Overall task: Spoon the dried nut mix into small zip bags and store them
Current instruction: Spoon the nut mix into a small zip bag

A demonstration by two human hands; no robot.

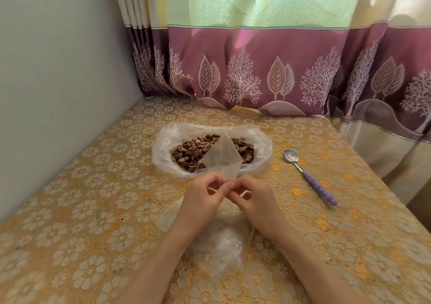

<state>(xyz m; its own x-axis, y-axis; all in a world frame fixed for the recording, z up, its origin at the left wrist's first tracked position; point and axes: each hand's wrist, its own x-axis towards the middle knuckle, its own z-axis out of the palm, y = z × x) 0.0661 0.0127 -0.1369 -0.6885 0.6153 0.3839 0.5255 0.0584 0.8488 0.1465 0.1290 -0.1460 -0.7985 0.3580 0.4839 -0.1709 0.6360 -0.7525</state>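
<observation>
A small clear zip bag stands tilted on one corner above the table, empty. My left hand and my right hand both pinch its lower corner between fingertips. Behind it lies a wide clear plastic bag rolled open, holding the brown dried nut mix. A metal spoon with a purple beaded handle lies on the table to the right, untouched. Under my wrists sits a crumpled heap of clear plastic bags.
The table has a gold floral cloth. A grey wall bounds it on the left and a purple patterned curtain hangs along the back. The table's right edge drops away past the spoon.
</observation>
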